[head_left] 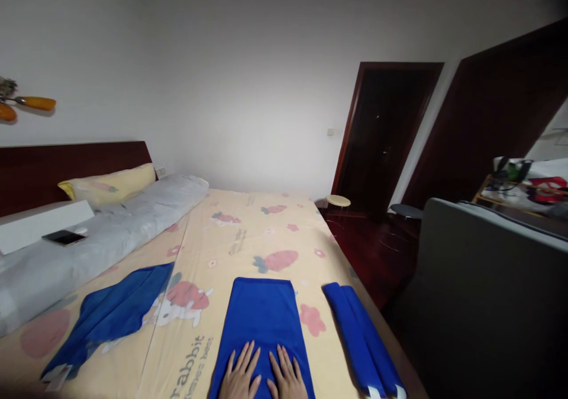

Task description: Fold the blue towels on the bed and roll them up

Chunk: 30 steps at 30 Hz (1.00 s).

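Observation:
A blue cloth [261,307] lies flat as a long rectangle on the patterned bed sheet [248,227]. On its near part rest my left hand [240,374] and my right hand [286,375], side by side, palms down with fingers spread. Neither hand grips anything. To the right, two narrow rolled or folded blue cloths [361,340] lie next to each other near the bed's edge, with white tags at their near ends. Another blue cloth [118,307] lies crumpled and loose on the left, a white tag at its near corner.
A grey bolster-like roll [133,227] runs along the headboard side, bearing a phone [64,237] and a white box [44,224]. Behind it is a yellow pillow [113,186]. Right of the bed stand two stools [338,200] and a dark panel [479,292].

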Available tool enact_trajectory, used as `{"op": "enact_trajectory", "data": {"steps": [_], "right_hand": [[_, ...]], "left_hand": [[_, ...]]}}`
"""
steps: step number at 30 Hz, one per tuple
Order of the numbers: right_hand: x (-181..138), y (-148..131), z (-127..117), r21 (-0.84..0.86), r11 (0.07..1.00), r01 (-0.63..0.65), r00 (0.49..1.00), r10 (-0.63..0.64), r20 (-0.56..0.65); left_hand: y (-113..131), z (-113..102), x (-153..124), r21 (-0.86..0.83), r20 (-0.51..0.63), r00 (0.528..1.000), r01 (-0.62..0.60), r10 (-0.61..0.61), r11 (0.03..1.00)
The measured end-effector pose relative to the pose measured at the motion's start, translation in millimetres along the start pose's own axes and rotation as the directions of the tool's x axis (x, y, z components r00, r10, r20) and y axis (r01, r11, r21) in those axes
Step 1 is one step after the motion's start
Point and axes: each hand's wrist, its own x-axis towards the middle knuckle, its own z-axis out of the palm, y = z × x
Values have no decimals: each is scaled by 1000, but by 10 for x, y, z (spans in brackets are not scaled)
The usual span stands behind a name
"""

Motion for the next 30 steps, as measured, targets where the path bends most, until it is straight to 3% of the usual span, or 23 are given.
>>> {"op": "enact_trajectory", "data": {"steps": [3, 8, 11, 13, 15, 18, 21, 24, 30], "right_hand": [[-16, 78, -77, 18, 1000, -24, 1000, 24, 19], [-250, 435, -361, -3, 977, -211, 976, 211, 52], [-333, 560, -458, -44, 959, -279, 959, 280, 37], [-293, 497, -438, -51, 959, -278, 960, 279, 10], [-180, 322, -366, -23, 976, -215, 976, 215, 21], [59, -4, -249, 80, 997, -11, 994, 3, 108], [272, -169, -229, 162, 981, 103, 977, -131, 170], [404, -63, -325, 151, 985, 81, 968, -114, 224], [511, 555, -490, 51, 997, -52, 967, 37, 251]], "left_hand": [[-82, -127, -14, -15, 12, 999, 32, -32, 999], [-461, -334, -278, 9, 33, 972, 230, -231, 973], [-560, -379, -393, 59, -22, 952, 305, -304, 951], [-493, -351, -384, 76, -77, 961, 270, -264, 960], [-344, -274, -305, 73, -104, 984, 151, -143, 986], [-99, -114, -116, 58, -117, 992, -43, 50, 997], [8, -21, 62, 41, -106, 991, -82, 86, 996], [-95, -74, 175, 24, -34, 999, -29, 30, 999], [-655, -287, 245, 88, 9, 995, 102, -103, 991]]}}
